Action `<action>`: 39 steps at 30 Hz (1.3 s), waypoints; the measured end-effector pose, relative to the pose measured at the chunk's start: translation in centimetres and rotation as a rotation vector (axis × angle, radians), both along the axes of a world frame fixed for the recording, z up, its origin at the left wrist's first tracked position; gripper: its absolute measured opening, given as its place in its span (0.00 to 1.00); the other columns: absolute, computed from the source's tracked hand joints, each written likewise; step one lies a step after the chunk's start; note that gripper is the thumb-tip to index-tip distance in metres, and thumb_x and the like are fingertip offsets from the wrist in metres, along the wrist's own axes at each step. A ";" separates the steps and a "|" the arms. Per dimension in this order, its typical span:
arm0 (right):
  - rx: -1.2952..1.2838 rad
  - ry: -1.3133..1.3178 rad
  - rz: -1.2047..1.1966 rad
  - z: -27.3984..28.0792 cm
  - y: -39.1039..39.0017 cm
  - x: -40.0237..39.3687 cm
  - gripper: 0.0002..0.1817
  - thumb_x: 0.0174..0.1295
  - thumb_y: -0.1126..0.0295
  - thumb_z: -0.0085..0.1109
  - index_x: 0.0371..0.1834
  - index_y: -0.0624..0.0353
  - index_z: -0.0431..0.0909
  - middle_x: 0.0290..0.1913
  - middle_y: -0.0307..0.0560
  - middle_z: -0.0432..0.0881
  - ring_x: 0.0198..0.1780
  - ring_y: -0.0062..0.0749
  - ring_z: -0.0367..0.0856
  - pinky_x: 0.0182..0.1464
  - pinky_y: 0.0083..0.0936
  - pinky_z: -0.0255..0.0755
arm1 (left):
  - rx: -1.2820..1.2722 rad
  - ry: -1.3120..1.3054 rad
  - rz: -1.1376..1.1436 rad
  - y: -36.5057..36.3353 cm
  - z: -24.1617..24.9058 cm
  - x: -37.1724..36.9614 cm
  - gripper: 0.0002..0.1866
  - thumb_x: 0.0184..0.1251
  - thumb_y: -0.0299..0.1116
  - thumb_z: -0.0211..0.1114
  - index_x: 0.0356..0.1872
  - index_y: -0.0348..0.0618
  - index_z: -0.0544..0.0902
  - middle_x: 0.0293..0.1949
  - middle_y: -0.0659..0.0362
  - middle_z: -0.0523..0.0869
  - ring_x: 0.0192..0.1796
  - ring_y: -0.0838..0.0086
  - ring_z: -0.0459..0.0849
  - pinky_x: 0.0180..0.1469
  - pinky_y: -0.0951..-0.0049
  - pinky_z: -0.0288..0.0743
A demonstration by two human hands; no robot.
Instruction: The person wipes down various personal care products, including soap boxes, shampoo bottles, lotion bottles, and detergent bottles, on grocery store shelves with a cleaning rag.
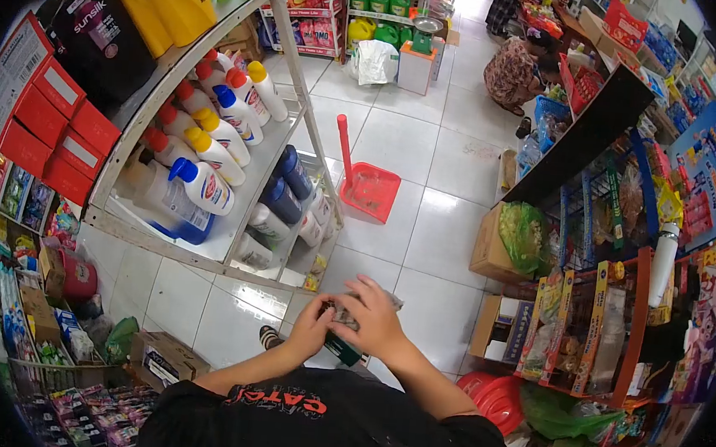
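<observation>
My left hand [309, 327] and my right hand [372, 315] are close together in front of my body, above the floor. Between them is a dark green, box-like item [343, 350], largely covered by my fingers. My left hand is closed around its left side. My right hand curls over the top, beside a greyish, crumpled-looking thing [391, 301] that shows behind its fingers. I cannot make out whether the grey part belongs to the green item.
A white metal shelf [299, 118] with several bottles stands at the left. A red dustpan [370, 192] lies on the tiled floor ahead. Snack racks [585, 325] and a cardboard box [491, 242] line the right. Farther off, a person [513, 72] crouches.
</observation>
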State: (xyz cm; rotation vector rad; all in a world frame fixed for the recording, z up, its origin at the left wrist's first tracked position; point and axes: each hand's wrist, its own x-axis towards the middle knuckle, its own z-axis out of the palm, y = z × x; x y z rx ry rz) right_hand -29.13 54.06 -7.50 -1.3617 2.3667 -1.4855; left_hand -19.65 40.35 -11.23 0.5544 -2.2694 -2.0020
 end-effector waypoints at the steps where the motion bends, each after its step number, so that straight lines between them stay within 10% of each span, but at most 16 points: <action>1: 0.089 0.093 0.049 0.0 0.0 -0.1 0.23 0.45 0.60 0.64 0.45 0.57 0.73 0.50 0.55 0.71 0.54 0.55 0.67 0.54 0.40 0.64 | 0.025 -0.019 0.025 0.3 -0.1 -0.1 0.12 0.63 0.28 0.50 0.46 0.36 0.70 0.35 0.58 0.73 0.38 0.77 0.71 0.41 0.77 0.66; 17: -0.158 -0.409 0.099 -4.9 -2.8 0.0 0.11 0.52 0.69 0.56 0.36 0.64 0.73 0.46 0.53 0.73 0.50 0.44 0.72 0.51 0.30 0.65 | -0.544 0.179 -0.600 -2.8 5.9 1.0 0.35 0.44 0.36 0.67 0.55 0.36 0.63 0.51 0.43 0.70 0.52 0.51 0.71 0.56 0.63 0.64; 25: -0.224 -0.355 0.283 0.2 -4.8 2.3 0.09 0.54 0.70 0.54 0.35 0.62 0.73 0.50 0.53 0.71 0.53 0.44 0.69 0.53 0.31 0.64 | -0.457 0.237 -0.123 -5.4 3.3 3.9 0.40 0.41 0.36 0.68 0.57 0.33 0.59 0.48 0.42 0.71 0.49 0.49 0.72 0.52 0.61 0.67; 30: -0.215 -0.409 0.139 -3.8 -6.0 3.0 0.10 0.55 0.70 0.54 0.38 0.62 0.72 0.50 0.52 0.71 0.53 0.46 0.69 0.55 0.30 0.62 | -0.572 0.246 -0.438 -6.5 4.8 5.0 0.36 0.43 0.38 0.68 0.55 0.37 0.63 0.49 0.43 0.71 0.49 0.49 0.72 0.53 0.61 0.67; 39: -0.302 -0.258 0.183 -0.2 -9.9 3.9 0.18 0.53 0.68 0.57 0.46 0.62 0.69 0.53 0.54 0.69 0.56 0.45 0.67 0.56 0.32 0.60 | -0.479 0.409 -0.260 -9.6 5.7 5.5 0.36 0.46 0.44 0.65 0.55 0.37 0.63 0.46 0.44 0.72 0.47 0.49 0.73 0.49 0.60 0.67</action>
